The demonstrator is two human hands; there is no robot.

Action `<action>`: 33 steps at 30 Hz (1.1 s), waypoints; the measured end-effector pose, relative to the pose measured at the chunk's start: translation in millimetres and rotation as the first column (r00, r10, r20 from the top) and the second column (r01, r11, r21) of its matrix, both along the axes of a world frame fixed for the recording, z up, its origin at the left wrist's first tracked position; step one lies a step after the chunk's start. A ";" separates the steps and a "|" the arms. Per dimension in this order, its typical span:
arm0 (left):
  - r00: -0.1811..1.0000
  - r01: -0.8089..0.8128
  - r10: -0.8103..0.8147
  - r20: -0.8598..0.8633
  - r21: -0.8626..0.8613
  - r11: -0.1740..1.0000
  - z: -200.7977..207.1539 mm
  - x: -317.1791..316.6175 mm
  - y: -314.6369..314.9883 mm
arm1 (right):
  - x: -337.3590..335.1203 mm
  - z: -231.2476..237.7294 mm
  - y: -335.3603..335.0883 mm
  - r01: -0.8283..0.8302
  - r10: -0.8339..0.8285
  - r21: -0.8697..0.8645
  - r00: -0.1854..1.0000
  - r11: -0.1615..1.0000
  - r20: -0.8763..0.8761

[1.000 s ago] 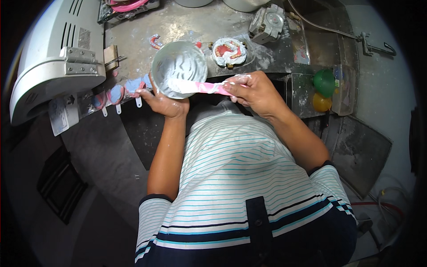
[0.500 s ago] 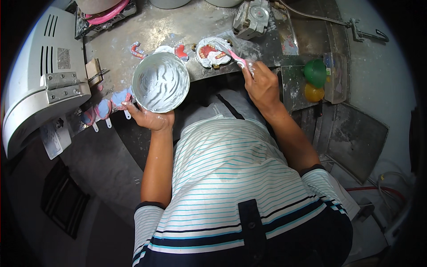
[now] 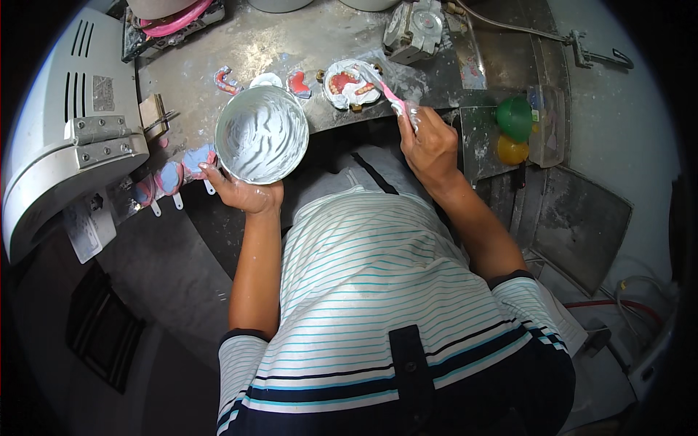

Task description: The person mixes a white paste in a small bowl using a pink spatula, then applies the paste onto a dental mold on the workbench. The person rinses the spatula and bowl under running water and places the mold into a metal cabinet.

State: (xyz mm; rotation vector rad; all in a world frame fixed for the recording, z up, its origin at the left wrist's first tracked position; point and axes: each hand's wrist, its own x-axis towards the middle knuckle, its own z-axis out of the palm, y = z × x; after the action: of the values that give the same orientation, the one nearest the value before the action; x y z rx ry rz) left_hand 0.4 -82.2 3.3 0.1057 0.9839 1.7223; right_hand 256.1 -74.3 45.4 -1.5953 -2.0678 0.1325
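Observation:
My left hand (image 3: 246,195) is closed round the lower rim of a pale bowl (image 3: 297,156), whose inside is smeared with wet white plaster. My right hand (image 3: 430,142) grips a slim pink-handled tool (image 3: 393,99), its pale end coated in plaster and too small to tell brush from spatula. That end lies at the right edge of a round flask full of white plaster (image 3: 340,99). Set in the plaster are a red denture base with teeth (image 3: 342,81) and a smaller row of teeth on red (image 3: 366,89).
Behind the bowl lie a red-and-white U-shaped piece (image 3: 226,81), a white plaster piece (image 3: 266,79) and a red piece (image 3: 298,83). Several impression trays (image 3: 170,178) line the left bench edge. A metal clamp block (image 3: 412,30) stands behind; green (image 3: 514,119) and yellow rubber bowls (image 3: 513,151) sit right.
The tool's end has shifted slightly right and towards me along the flask's edge, and the right hand has dipped a little closer to me. The bowl stays almost where it was.

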 end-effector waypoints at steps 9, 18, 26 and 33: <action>0.999 0.012 -0.012 0.038 0.011 1.000 0.0 -4.1 -0.5 | -5.8 4.7 -5.2 0.017 -0.017 0.005 1.000 1.000 -0.025; 0.996 0.010 -0.012 0.093 0.022 1.000 -4.4 -5.8 -1.5 | -9.4 1.4 -2.1 0.029 -0.029 0.005 0.999 1.000 -0.035; 0.995 -0.006 0.002 0.101 0.044 0.999 -5.4 -5.1 -0.9 | -8.2 -2.4 -0.5 0.029 -0.030 -0.006 0.999 1.000 -0.041; 0.996 0.007 -0.011 0.089 0.045 0.999 -3.6 -2.3 -1.1 | -4.5 0.7 -2.0 0.041 -0.041 0.002 0.998 0.999 -0.040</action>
State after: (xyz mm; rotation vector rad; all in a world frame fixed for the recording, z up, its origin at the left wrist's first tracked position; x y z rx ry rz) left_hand -1.9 -83.3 -0.3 0.0619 0.8784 1.7262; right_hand 251.7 -76.3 46.1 -1.6195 -2.0030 0.1455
